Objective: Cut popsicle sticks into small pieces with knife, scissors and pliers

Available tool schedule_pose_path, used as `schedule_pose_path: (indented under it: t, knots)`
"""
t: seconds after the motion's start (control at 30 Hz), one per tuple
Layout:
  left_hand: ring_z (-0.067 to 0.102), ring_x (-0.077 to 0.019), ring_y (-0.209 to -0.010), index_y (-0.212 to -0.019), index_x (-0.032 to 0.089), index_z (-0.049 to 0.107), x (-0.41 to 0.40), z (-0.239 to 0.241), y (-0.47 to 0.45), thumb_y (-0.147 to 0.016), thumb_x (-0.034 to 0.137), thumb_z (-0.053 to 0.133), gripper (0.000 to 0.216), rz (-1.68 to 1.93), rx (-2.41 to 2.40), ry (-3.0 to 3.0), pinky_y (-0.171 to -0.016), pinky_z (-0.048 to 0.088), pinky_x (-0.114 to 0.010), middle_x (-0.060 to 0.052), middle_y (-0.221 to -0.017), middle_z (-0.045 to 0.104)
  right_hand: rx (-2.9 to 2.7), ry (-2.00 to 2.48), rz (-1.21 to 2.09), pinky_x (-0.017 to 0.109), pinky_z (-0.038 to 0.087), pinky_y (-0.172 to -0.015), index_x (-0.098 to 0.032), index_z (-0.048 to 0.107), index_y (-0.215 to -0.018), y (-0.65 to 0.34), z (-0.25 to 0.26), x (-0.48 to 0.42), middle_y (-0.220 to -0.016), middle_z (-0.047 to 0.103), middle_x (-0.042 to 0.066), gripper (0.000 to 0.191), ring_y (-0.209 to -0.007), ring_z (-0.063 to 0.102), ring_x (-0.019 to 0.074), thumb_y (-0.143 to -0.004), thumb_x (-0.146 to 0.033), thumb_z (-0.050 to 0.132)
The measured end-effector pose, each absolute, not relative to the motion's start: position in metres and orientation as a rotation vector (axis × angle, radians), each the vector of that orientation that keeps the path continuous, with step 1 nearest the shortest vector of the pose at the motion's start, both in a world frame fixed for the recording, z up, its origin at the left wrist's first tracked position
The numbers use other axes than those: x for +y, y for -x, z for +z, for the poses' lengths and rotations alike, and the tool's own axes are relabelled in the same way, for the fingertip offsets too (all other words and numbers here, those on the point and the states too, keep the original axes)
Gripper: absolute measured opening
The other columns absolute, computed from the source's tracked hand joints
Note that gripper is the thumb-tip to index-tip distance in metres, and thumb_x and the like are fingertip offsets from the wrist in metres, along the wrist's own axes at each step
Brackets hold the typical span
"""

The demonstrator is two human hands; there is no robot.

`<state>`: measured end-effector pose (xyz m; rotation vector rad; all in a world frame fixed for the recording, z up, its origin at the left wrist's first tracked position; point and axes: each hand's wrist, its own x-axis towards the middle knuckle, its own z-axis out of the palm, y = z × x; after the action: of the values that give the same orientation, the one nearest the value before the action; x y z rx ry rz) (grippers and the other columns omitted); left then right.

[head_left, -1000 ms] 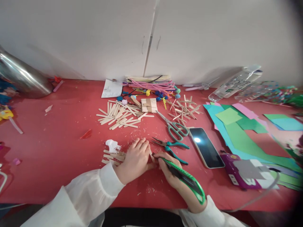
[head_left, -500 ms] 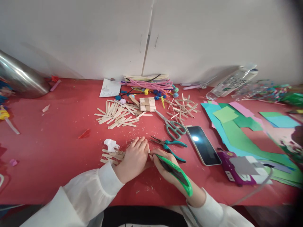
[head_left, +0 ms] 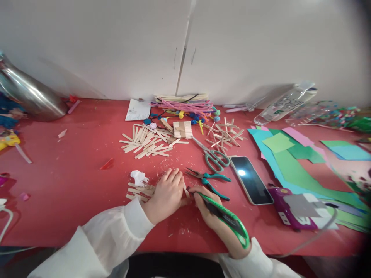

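Observation:
My left hand [head_left: 167, 192] presses down over a wooden craft stick [head_left: 186, 190], fingers together; the stick's end pokes out at the fingertips and the rest is covered. In my right hand [head_left: 209, 206] is a green and black utility knife [head_left: 227, 217], its front end pointing at the stick's end from the right. Whether the blade touches the wood I cannot tell. Beside my left wrist lie several cut sticks [head_left: 136, 192] and a crumpled white scrap [head_left: 139, 178]. Fine wood shavings [head_left: 183, 231] are scattered around both hands.
Teal-handled pliers [head_left: 213, 176] and grey scissors [head_left: 216, 158] lie beyond my right hand, with a phone [head_left: 251, 179] to their right. Further back are a pile of craft sticks [head_left: 145, 141] and pink pipe cleaners [head_left: 185, 105]. Coloured paper [head_left: 290, 162] covers the right side.
My right hand has drawn back slightly to the right with the knife, widening the gap to my left hand. More of the stick's end shows. The whole view has shifted a little.

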<state>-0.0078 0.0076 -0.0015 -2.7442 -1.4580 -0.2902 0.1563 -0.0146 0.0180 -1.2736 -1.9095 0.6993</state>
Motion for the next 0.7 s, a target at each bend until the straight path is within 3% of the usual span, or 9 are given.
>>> schedule_pose_path:
  t: [0.3,0.53,0.7]
  knots:
    - [0.050,-0.0293,-0.120,-0.112,0.006,0.060,0.008,-0.002,0.008,-0.084,0.046,0.057,0.049,-0.308,-1.463,2.749,-0.104,0.034,-0.042,-0.019,-0.121,0.060,-1.937,1.243,0.715,0.031,0.057,-0.071,-0.023,0.061,-0.094,-0.156,0.014,-0.016,-0.087,0.069,0.004,0.019,-0.079,0.068,0.0199,-0.091,-0.024,0.043]
    - [0.050,-0.0282,-0.121,-0.110,0.008,0.061,0.008,-0.008,0.008,-0.088,0.041,0.053,0.040,-0.322,-1.445,2.757,-0.104,0.034,-0.043,-0.018,-0.122,0.060,-1.994,1.164,0.809,0.029,0.055,-0.057,-0.021,0.059,-0.072,-0.154,-0.001,0.009,-0.063,0.064,0.000,0.024,-0.057,0.063,0.0154,-0.089,-0.024,0.043]
    - [0.052,-0.0286,-0.118,-0.108,0.007,0.062,0.007,-0.007,0.007,-0.087,0.046,0.054,0.045,-0.331,-1.444,2.730,-0.103,0.036,-0.042,-0.017,-0.120,0.062,-1.968,1.161,0.823,0.029,0.055,-0.057,-0.024,0.059,-0.071,-0.155,0.008,0.006,-0.063,0.064,0.000,0.027,-0.056,0.062,0.0156,-0.090,-0.027,0.040]
